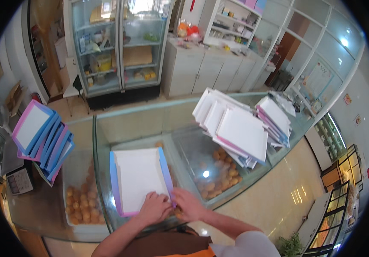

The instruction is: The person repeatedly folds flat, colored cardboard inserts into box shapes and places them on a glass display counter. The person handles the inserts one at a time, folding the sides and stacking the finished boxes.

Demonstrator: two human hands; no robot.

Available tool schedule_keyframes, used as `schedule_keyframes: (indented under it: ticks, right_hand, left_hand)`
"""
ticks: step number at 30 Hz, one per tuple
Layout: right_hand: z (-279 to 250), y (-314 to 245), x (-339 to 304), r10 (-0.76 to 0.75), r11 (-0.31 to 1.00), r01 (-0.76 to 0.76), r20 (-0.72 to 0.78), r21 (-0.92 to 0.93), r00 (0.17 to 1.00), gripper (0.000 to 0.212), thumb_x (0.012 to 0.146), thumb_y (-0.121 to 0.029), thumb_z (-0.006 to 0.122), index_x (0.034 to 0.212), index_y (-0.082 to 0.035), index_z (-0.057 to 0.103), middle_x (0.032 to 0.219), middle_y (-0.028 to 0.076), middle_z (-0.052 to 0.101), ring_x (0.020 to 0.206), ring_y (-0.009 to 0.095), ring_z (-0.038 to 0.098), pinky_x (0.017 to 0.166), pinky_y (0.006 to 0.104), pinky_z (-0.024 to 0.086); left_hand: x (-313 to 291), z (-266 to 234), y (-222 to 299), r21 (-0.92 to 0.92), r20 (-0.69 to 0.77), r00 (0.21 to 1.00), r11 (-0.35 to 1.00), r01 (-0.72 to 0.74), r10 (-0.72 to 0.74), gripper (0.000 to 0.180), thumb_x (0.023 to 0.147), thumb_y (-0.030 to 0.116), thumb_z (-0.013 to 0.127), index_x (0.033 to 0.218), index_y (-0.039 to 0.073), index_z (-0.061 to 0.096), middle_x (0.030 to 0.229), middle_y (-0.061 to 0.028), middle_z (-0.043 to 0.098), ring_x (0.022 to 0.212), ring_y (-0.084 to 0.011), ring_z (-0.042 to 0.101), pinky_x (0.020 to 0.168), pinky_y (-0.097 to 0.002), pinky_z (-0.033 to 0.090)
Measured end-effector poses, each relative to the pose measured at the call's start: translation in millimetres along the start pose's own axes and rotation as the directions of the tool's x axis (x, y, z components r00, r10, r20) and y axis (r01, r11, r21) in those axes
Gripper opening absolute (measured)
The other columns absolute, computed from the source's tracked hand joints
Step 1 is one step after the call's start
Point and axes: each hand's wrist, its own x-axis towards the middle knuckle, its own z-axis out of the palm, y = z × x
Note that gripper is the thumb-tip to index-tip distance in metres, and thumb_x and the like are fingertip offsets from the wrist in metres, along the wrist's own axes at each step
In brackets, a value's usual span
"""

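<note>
A shallow cardboard box (141, 177), white inside with blue-and-pink sides, lies open side up on a glass-topped table (182, 147), directly in front of a person in a brown apron (171, 245). Both hands work at its near right corner. The left hand (155, 207), fingers curled, rests at the near edge; the right hand (186, 204), partly closed, meets the right side at the corner, its fingertips near those of the left. Whether either hand pinches the cardboard or only presses it cannot be told from this angle.

Beneath the glass, round brown items (219, 175) sit to the right of the box, and more brown rounds (84, 201) fill part of a white bin (75, 168) to the left. Toward the table's left end, a leaning stack of blue-and-pink boxes (45, 139) stands near a grey device with a keypad (19, 181). Beyond the box to the right, a large pile of white cardboard pieces (240, 132) lies beside a smaller pile (274, 115). Across the room, a glass-doored refrigerator (120, 55) stands next to white cabinets (212, 73); a green plant (291, 246) shows at lower right.
</note>
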Motion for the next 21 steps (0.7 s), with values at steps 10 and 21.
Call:
schedule_keyframes:
  ticks: [10,21]
  right_hand:
    - [11.3,-15.4,8.5,0.001,0.991,0.021,0.167,-0.133,0.986,0.037,0.084,-0.019,0.075,0.116,-0.003,0.063,0.137,0.018,0.054,0.136,0.041,0.045,0.112,0.0513,0.039]
    - [-26.8,-2.7,81.4,0.825,0.155,-0.186,-0.024,0.970,0.565,0.061,0.104,-0.043,0.058,0.147,-0.002,0.045,0.147,0.016,0.051,0.135,0.030,0.051,0.110,0.0464,0.043]
  left_hand:
    - [-21.6,16.2,13.9,0.206,-0.252,0.968,0.977,0.057,-0.003,0.020,0.082,0.028,0.072,0.076,0.010,0.064,0.080,-0.0080,0.059,0.076,-0.0281,0.058,0.072,-0.0437,0.045]
    - [-54.4,-102.1,16.5,-0.794,-0.212,0.408,-0.087,-0.602,-0.888,0.031,0.100,0.030,0.050,0.109,0.003,0.062,0.106,-0.0073,0.068,0.101,-0.0208,0.064,0.092,-0.0346,0.050]
